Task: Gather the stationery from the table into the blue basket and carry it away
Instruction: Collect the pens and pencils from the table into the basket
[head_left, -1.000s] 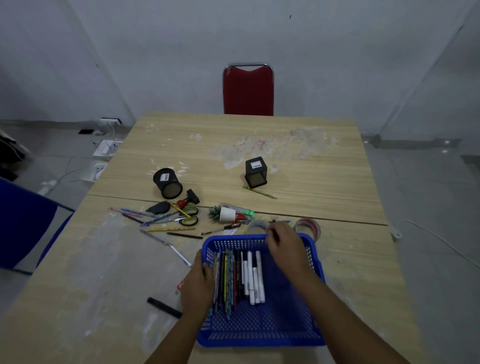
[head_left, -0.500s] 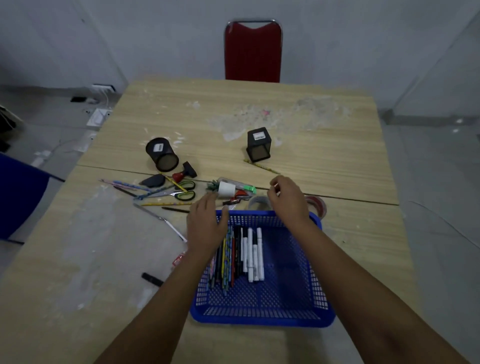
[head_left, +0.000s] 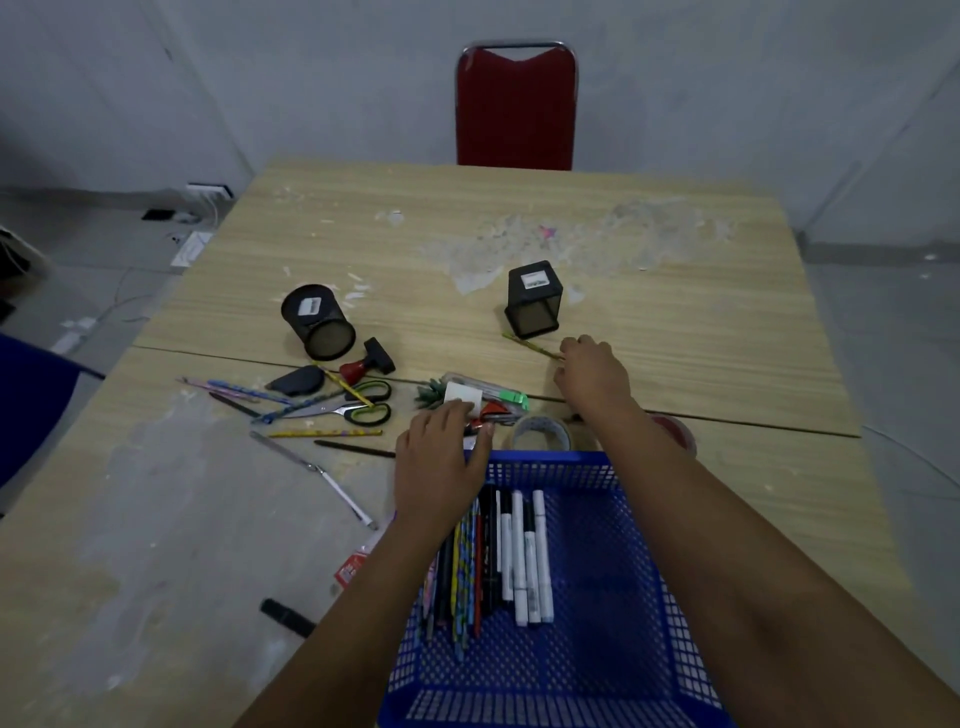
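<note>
Right hand (head_left: 589, 376) has its grip curled at the end of a yellow pencil (head_left: 530, 345) beyond the blue basket (head_left: 597, 587); whether it pinches it I cannot tell. Left hand (head_left: 441, 462) lies flat, fingers straight, at the basket's far left corner, touching small items. Scuffed wooden tabletop (head_left: 675, 322); red chair (head_left: 516, 106) past it by grey walls.

Blue plastic mesh basket (head_left: 613, 618), worn woodgrain table (head_left: 675, 332)
</note>
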